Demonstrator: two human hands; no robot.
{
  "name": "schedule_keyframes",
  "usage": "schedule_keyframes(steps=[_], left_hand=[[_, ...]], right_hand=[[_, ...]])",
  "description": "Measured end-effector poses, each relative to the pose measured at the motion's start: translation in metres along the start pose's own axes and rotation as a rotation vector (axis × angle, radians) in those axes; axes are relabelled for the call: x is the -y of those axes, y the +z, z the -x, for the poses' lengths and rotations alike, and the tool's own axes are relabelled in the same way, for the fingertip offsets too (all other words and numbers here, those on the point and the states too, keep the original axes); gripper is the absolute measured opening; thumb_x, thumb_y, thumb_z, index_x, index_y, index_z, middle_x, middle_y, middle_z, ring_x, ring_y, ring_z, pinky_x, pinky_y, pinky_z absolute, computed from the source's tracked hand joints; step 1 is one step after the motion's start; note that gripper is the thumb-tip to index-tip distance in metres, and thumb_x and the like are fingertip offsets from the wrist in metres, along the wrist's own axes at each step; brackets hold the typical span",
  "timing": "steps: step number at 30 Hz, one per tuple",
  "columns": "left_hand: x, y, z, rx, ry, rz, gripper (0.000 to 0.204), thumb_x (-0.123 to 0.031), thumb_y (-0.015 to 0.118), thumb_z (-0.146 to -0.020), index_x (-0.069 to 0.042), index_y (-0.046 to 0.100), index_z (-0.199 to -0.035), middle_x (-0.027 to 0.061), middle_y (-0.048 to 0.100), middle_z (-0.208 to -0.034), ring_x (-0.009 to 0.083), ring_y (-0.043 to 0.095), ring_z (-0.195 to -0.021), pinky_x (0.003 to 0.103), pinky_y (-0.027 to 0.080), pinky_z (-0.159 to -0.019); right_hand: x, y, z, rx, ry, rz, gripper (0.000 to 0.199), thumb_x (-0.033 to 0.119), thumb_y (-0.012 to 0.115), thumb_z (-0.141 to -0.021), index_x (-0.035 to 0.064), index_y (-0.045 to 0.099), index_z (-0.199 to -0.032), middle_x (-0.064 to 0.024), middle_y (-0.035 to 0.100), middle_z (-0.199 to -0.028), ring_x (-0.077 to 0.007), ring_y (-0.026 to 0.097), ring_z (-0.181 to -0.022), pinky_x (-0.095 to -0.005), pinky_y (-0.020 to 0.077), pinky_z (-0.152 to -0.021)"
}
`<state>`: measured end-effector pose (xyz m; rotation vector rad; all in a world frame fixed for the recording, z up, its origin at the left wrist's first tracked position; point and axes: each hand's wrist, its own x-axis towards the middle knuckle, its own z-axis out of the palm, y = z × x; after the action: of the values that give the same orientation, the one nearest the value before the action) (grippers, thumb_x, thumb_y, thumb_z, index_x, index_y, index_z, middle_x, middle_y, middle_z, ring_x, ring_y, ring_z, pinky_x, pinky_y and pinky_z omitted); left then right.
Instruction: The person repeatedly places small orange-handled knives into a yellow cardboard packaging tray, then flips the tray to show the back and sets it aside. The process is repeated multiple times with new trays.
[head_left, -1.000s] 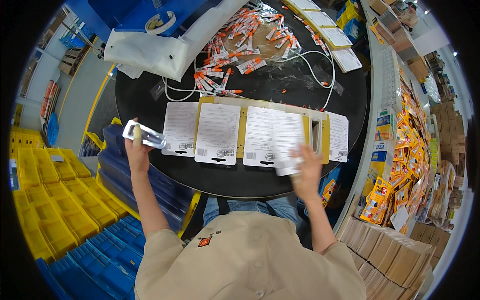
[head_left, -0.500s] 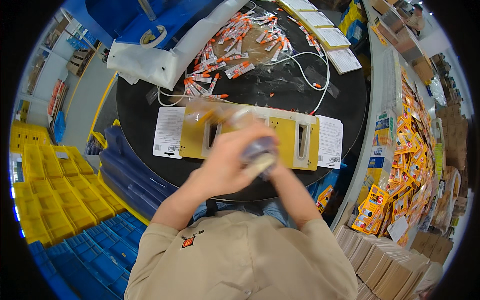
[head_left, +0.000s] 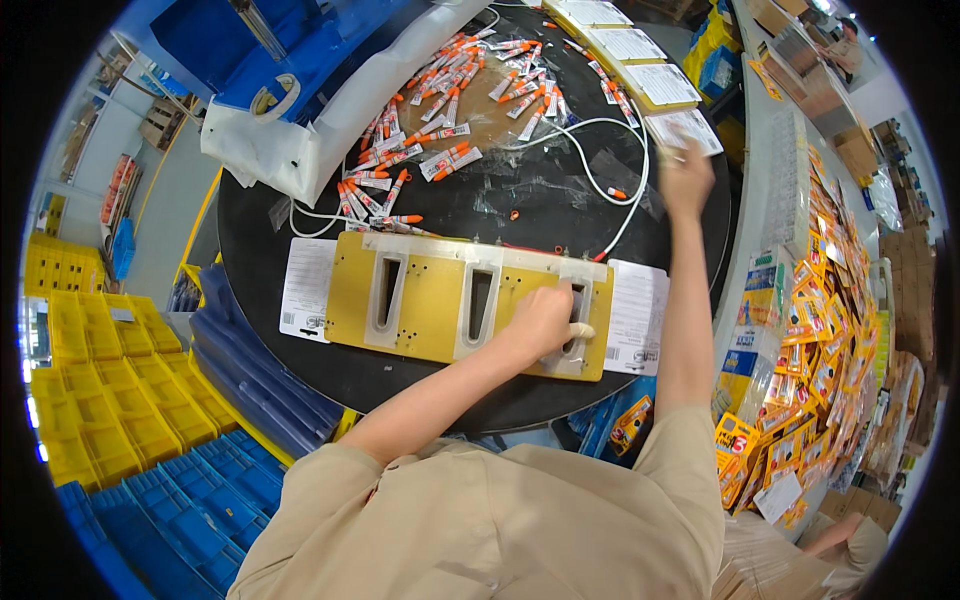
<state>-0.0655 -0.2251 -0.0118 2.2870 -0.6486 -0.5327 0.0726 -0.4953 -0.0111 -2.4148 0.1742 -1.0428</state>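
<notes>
A yellow fixture plate (head_left: 440, 290) with white-rimmed slots lies across the near part of the round black table. My left hand (head_left: 543, 322) is at its rightmost slot, fingers curled down into the opening; a pale covering shows on one digit. Whatever those fingers hold, if anything, is hidden. Far to the right, my right hand (head_left: 688, 185) is smeared by motion beside a printed white card (head_left: 690, 128) at the end of a row. Printed cards stick out from under both ends of the plate, one on the left (head_left: 305, 290) and another on the right (head_left: 637, 315).
Small white tubes with orange caps (head_left: 440, 165) lie scattered on the table's far side. A white cable (head_left: 640, 190) loops at the right. Plastic sheeting (head_left: 265, 150) drapes at the back left. Yellow bins (head_left: 110, 390) stand left; orange packages (head_left: 800, 350) are heaped right.
My hands were together over the plate with a clear, purplish object between them. They have parted: the left is at the right slot, the right has reached far right. That object no longer shows.
</notes>
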Motion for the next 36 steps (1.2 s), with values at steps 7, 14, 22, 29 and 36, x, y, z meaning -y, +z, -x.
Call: schedule_keyframes(steps=[7,14,22,29,36], left_hand=[[0.008,-0.022,0.011,0.012,-0.062,0.147,0.058,-0.038,0.077,-0.074,0.005,0.052,-0.102,0.0254,0.064,-0.088,0.0416,0.064,-0.084,0.044,0.051,-0.074],[0.06,-0.067,0.028,-0.07,-0.111,0.303,0.025,-0.012,0.068,-0.077,-0.002,0.056,-0.097,0.0202,0.064,-0.083,0.0397,0.063,-0.081,0.044,0.049,-0.07],[0.073,-0.092,0.039,-0.08,-0.254,-0.308,0.058,-0.05,0.077,-0.068,0.0,0.056,-0.089,0.0178,0.065,-0.073,0.038,0.064,-0.075,0.046,0.05,-0.065],[0.078,-0.1,0.04,-0.082,-0.182,-0.366,0.073,-0.064,0.071,-0.067,0.004,0.054,-0.09,0.0207,0.065,-0.075,0.0379,0.066,-0.074,0.045,0.052,-0.064],[0.097,-0.106,0.06,-0.105,-0.084,-0.112,0.06,-0.047,0.072,-0.077,0.005,0.055,-0.101,0.022,0.065,-0.082,0.0381,0.066,-0.081,0.043,0.052,-0.071]], right_hand=[[0.023,0.149,-0.037,0.496,-0.694,0.237,0.017,0.006,0.055,-0.08,0.0115,0.065,-0.092,-0.0046,0.058,-0.107,-0.0237,0.059,-0.102,-0.0366,0.0541,-0.079],[0.04,0.08,-0.012,0.129,-0.316,-0.236,0.008,0.006,0.061,-0.086,0.0058,0.063,-0.094,-0.0132,0.062,-0.088,-0.0325,0.061,-0.081,-0.0395,0.0487,-0.069],[0.085,-0.051,0.09,0.431,-0.099,-0.221,0.026,0.012,0.06,-0.089,0.0083,0.065,-0.114,-0.0141,0.062,-0.117,-0.0293,0.059,-0.107,-0.0384,0.0448,-0.092],[0.17,-0.062,0.197,0.795,-0.025,0.275,0.066,0.043,0.051,-0.092,0.0125,0.031,-0.147,-0.0207,0.021,-0.153,-0.0354,0.017,-0.143,-0.0552,0.0089,-0.114],[0.16,-0.05,0.189,0.859,-0.073,0.538,0.063,0.047,0.048,-0.092,0.0179,0.035,-0.146,-0.0188,0.021,-0.154,-0.0367,0.016,-0.143,-0.0677,0.0023,-0.108]])
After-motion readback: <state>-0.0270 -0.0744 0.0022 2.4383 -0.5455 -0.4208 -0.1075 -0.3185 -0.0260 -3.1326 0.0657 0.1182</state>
